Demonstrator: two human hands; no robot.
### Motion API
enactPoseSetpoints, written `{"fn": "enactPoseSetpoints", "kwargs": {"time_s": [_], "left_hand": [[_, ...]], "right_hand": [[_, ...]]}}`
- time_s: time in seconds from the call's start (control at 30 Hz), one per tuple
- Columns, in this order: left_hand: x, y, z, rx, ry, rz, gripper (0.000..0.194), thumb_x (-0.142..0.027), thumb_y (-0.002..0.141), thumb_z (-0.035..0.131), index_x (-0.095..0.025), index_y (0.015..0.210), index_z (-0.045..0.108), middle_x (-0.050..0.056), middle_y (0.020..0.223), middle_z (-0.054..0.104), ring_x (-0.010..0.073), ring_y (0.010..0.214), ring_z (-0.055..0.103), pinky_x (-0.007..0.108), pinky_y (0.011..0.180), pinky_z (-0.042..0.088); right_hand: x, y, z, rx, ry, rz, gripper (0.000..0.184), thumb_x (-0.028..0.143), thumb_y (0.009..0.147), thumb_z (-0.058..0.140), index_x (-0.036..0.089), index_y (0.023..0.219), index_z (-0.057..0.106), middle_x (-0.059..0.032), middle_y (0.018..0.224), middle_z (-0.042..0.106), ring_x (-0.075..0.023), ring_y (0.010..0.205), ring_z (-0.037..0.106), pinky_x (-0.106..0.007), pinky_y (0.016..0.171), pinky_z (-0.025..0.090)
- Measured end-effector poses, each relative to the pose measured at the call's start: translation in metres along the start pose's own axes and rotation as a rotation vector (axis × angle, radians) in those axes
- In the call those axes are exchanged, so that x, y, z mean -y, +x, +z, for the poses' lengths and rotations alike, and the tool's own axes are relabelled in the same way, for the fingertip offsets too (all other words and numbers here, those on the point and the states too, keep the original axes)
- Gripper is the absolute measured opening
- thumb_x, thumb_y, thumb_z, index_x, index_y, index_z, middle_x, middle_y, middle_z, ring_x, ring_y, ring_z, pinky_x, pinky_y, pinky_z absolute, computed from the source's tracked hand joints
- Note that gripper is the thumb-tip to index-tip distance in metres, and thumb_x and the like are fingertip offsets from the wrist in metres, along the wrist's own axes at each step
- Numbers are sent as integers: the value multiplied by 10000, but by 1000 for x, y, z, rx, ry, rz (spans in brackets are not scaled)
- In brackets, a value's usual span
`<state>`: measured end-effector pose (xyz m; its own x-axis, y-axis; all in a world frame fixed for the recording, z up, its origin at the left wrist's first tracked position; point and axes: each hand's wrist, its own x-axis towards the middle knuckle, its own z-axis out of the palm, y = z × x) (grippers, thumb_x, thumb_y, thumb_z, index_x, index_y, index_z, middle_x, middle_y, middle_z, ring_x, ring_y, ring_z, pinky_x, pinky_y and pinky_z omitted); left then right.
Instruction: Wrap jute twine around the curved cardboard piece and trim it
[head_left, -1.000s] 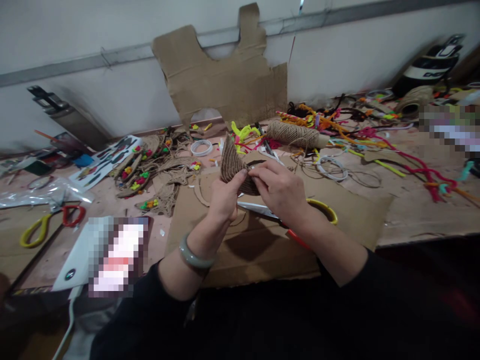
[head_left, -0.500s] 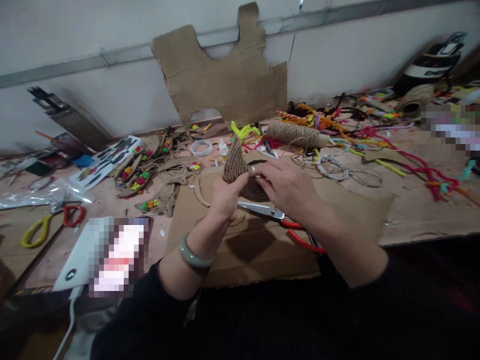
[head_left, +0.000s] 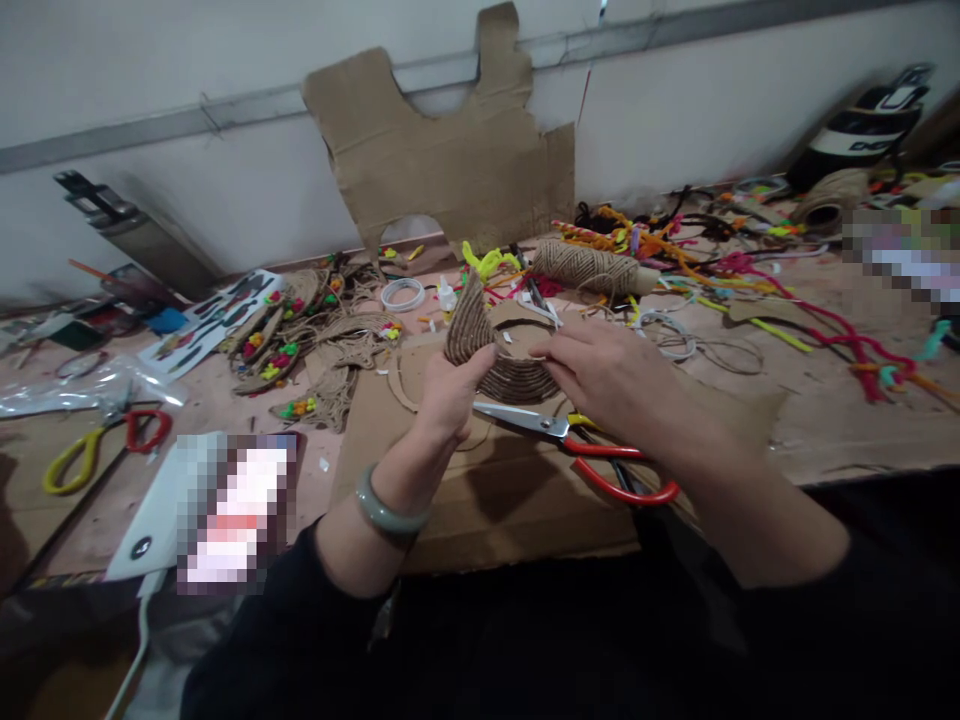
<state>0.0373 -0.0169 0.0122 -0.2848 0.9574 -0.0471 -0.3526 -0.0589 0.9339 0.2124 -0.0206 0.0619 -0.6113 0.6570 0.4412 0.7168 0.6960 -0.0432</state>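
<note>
My left hand [head_left: 448,392] is closed on the left part of a curved, twine-covered piece [head_left: 517,380] with a pointed tip. Rows of brown twine follow its curve. At the piece's inner edge, toward its right side, my right hand [head_left: 600,372] has its thumb and fingers pinched together; what lies between the fingertips is too small to tell. Scissors [head_left: 626,485] with red handles lie under my hands on a cardboard sheet [head_left: 450,500], blades pointing left.
A twine spool [head_left: 585,268] lies beyond my hands. Twine-covered shapes with coloured bits [head_left: 277,350] are piled at left, near yellow-and-red scissors [head_left: 105,445] and a phone [head_left: 236,515]. Cut cardboard [head_left: 450,150] leans on the wall; coloured cords [head_left: 810,320] spread right.
My right hand has moved right along the inner edge, away from my left thumb, uncovering more of the twine rows and the red scissor handles. My left hand stays almost still.
</note>
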Motion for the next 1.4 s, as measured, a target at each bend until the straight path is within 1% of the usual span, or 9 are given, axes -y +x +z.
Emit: {"fn": "enactPoseSetpoints", "kwargs": {"time_s": [0.13,0.23,0.4,0.57,0.67,0.93,1.1,1.27,1.4], "left_hand": [[4,-1,-1,58,2,12,232,-253,573,825,-145,730,694,-6,656,668,115,584,601,243,592,524],[4,-1,-1,86,28,35,227,-250,577,822,-138,735,703,-2,665,669,109,584,590,231,578,504],[3,-3,0,89,66,42,218,-238,582,806,-135,750,712,-2,673,670,105,592,580,227,585,486],[3,-3,0,87,104,19,267,-271,568,810,-128,767,705,6,692,672,122,605,588,253,599,490],[1,-3,1,81,92,18,261,-256,551,810,-130,750,698,-1,686,662,111,593,575,246,588,482],[-2,-6,4,101,79,40,251,-251,543,814,-136,724,684,-12,665,646,102,590,560,243,592,474],[-2,-6,3,124,39,28,291,-286,557,835,-142,768,695,2,709,678,117,628,596,254,628,496],[-3,-7,3,192,4,-52,363,-340,571,850,-133,835,712,44,779,720,160,705,652,300,711,522],[-2,-8,4,209,-11,-135,351,-278,514,869,-120,789,718,36,758,722,145,668,645,292,701,522]], "right_hand": [[1,3,4,-31,86,39,200,160,892,502,179,863,699,-86,845,686,-224,833,612,-346,751,420],[0,6,11,-19,124,100,177,205,884,547,187,789,696,-56,775,686,-190,753,606,-306,667,388],[-4,9,16,72,202,225,203,220,878,528,203,743,679,-19,706,669,-152,656,566,-272,569,318],[-3,12,9,229,285,313,235,256,882,488,190,753,672,-20,691,645,-141,639,531,-255,575,320],[-4,13,8,269,359,320,218,239,864,485,190,773,677,-14,677,631,-133,622,513,-253,584,330],[-12,15,19,278,609,313,164,235,824,499,184,748,634,-8,695,636,-135,653,545,-248,607,370],[-11,17,20,252,740,331,135,214,793,490,185,691,574,6,648,577,-118,607,497,-241,596,379],[-11,16,20,205,763,373,143,247,796,486,182,701,572,8,641,555,-118,602,477,-243,574,358],[-7,14,19,198,685,384,163,254,809,487,182,699,584,6,638,559,-123,612,473,-253,581,335]]}}
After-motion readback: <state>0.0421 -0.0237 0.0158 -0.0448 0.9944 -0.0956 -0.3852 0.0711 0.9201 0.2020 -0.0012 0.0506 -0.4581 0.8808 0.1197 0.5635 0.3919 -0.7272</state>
